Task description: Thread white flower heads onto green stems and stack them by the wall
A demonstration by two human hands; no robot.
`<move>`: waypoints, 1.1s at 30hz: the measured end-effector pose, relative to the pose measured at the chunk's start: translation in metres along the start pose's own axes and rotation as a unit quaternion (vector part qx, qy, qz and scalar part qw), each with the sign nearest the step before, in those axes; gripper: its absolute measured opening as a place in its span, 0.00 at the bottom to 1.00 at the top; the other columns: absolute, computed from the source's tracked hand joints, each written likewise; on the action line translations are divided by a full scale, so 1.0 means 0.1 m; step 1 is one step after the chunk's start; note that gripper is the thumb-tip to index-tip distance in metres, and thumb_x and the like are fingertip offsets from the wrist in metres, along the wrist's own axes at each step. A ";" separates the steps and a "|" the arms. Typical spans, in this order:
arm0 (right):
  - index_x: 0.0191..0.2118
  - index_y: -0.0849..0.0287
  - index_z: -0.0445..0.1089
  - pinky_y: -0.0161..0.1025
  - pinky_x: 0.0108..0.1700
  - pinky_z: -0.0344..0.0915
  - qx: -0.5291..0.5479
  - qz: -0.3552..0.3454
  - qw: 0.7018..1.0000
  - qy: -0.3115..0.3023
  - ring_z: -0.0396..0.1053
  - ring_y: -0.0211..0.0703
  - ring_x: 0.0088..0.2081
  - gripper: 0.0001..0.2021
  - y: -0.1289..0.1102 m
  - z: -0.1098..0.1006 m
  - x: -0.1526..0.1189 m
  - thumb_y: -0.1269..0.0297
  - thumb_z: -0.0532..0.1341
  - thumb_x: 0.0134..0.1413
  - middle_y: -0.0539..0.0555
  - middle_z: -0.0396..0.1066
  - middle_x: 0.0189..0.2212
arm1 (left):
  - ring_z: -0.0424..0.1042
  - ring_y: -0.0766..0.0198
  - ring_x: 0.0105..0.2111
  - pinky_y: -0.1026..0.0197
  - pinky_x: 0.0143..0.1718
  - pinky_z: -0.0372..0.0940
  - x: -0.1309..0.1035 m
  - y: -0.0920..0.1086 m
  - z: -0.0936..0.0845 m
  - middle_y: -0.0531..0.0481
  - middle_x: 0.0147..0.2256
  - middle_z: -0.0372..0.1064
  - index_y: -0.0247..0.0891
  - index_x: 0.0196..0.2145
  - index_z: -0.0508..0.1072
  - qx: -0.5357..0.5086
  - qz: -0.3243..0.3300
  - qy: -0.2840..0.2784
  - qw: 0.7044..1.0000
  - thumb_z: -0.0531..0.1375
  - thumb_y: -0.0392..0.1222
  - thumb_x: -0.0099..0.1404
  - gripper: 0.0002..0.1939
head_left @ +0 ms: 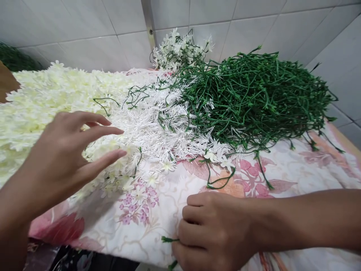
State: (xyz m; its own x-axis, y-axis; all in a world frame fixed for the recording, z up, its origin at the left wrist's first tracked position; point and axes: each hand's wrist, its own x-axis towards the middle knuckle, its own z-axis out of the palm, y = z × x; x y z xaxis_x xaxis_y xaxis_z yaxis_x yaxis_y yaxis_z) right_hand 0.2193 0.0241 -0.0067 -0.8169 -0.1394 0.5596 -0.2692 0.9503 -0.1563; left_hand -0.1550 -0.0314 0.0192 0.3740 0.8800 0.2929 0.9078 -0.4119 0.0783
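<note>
My right hand (pixel 214 227) is closed around a green plastic flower stem (pixel 169 239), low over the front of the printed cloth. One tip pokes out to the left and another shows below the fingers; the rest is hidden in the fist. At the left, my left hand (pixel 76 146) hovers with thumb and fingers apart, nothing between them. It is nearest to the pile of cream-white artificial blossoms (pixel 70 90) and the heap of thin white stamen pieces (pixel 158 128). A large tangle of green stems (pixel 262 98) lies at the right.
A bunch of assembled white flowers (pixel 180 51) stands against the tiled wall (pixel 211 22). A stem with white blossoms (pixel 221 178) lies on the floral cloth (pixel 172 210). More green material (pixel 17 56) sits at the far left, behind a brown edge (pixel 7 82).
</note>
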 end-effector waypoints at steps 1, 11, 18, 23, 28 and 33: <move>0.32 0.65 0.72 0.39 0.21 0.48 0.001 0.003 1.000 -0.002 0.58 0.37 0.20 0.06 0.00 0.00 0.00 0.72 0.59 0.58 0.48 0.64 0.21 | 0.62 0.47 0.54 0.40 0.57 0.57 0.36 0.14 -0.04 0.48 0.53 0.63 0.45 0.50 0.72 0.039 -0.004 -0.016 0.999 0.63 0.48 0.63 0.18; 0.31 0.65 0.73 0.38 0.21 0.47 0.000 -0.002 1.000 -0.001 0.57 0.37 0.19 0.06 -0.01 -0.02 0.00 0.73 0.59 0.57 0.48 0.63 0.20 | 0.61 0.46 0.51 0.43 0.50 0.58 0.85 0.61 -0.02 0.40 0.52 0.62 0.41 0.39 0.75 0.171 -0.019 -0.059 0.983 0.55 0.49 0.69 0.13; 0.32 0.65 0.73 0.39 0.22 0.48 -0.008 -0.009 1.000 0.001 0.58 0.38 0.20 0.06 -0.01 -0.01 -0.03 0.75 0.58 0.56 0.48 0.64 0.21 | 0.63 0.48 0.46 0.45 0.46 0.60 0.91 0.63 -0.01 0.42 0.50 0.65 0.41 0.36 0.76 0.185 -0.020 -0.076 0.980 0.56 0.46 0.69 0.11; 0.33 0.65 0.74 0.39 0.21 0.49 -0.006 -0.007 1.000 -0.003 0.58 0.38 0.20 0.07 -0.01 -0.02 -0.02 0.75 0.58 0.56 0.48 0.65 0.21 | 0.65 0.51 0.45 0.48 0.46 0.59 0.89 0.57 -0.06 0.43 0.45 0.69 0.39 0.34 0.76 0.141 -0.007 -0.040 0.989 0.56 0.45 0.69 0.11; 0.32 0.64 0.74 0.39 0.21 0.49 -0.015 -0.007 1.000 -0.003 0.59 0.38 0.20 0.05 -0.03 -0.02 -0.01 0.73 0.60 0.56 0.48 0.64 0.20 | 0.66 0.55 0.42 0.52 0.46 0.58 0.90 0.57 -0.16 0.46 0.38 0.71 0.37 0.35 0.73 0.066 -0.011 -0.020 0.998 0.55 0.44 0.70 0.11; 0.32 0.64 0.74 0.39 0.21 0.50 -0.016 -0.007 1.000 -0.002 0.59 0.38 0.20 0.06 -0.02 -0.03 -0.01 0.74 0.59 0.56 0.48 0.65 0.20 | 0.67 0.59 0.39 0.58 0.41 0.58 0.89 0.65 -0.15 0.50 0.35 0.69 0.38 0.34 0.70 0.003 -0.077 -0.024 0.997 0.55 0.46 0.69 0.10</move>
State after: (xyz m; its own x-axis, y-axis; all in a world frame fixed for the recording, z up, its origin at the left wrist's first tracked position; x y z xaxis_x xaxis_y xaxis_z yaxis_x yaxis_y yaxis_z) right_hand 0.2221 0.0229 -0.0047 -0.8153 -0.1531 0.5584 -0.2642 0.9565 -0.1235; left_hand -0.0660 0.0165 0.0640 0.2379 0.9434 0.2310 0.9566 -0.2687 0.1124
